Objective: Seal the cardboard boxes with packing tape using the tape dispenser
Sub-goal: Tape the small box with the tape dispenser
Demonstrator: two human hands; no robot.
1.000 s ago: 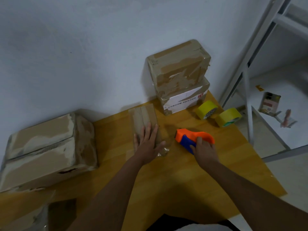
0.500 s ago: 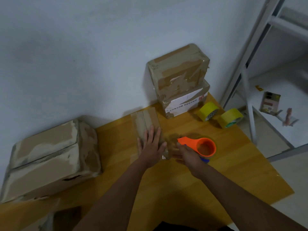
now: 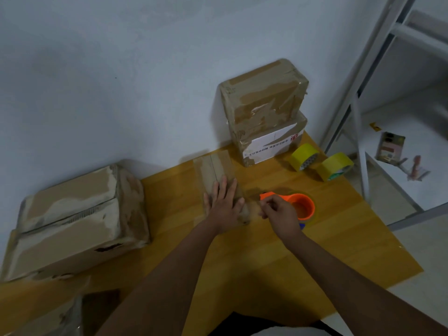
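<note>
**Flat hand on the small box, dispenser lying beside it**

We see a small cardboard box (image 3: 218,175) lying flat at the centre of the frame on the wooden table (image 3: 266,258). Our left hand (image 3: 225,204) rests on its near end, fingers straight and spread, palm down. Just right of it, our right hand (image 3: 278,212) has its fingers curled with the fingertips bunched toward the box's near right corner; it looks like a pinch on a clear tape end, but the tape itself is too faint for us to tell. The orange tape dispenser (image 3: 300,206) lies on its side on the table just behind that hand, its round opening facing up.

Toward the upper right of the frame, two taped boxes (image 3: 264,110) stand stacked against the wall, with two yellow tape rolls (image 3: 320,161) on the table just right of them. A large worn cardboard box (image 3: 72,219) sits at the left of the frame. At the far right a white metal rack (image 3: 358,112) stands on the floor.
</note>
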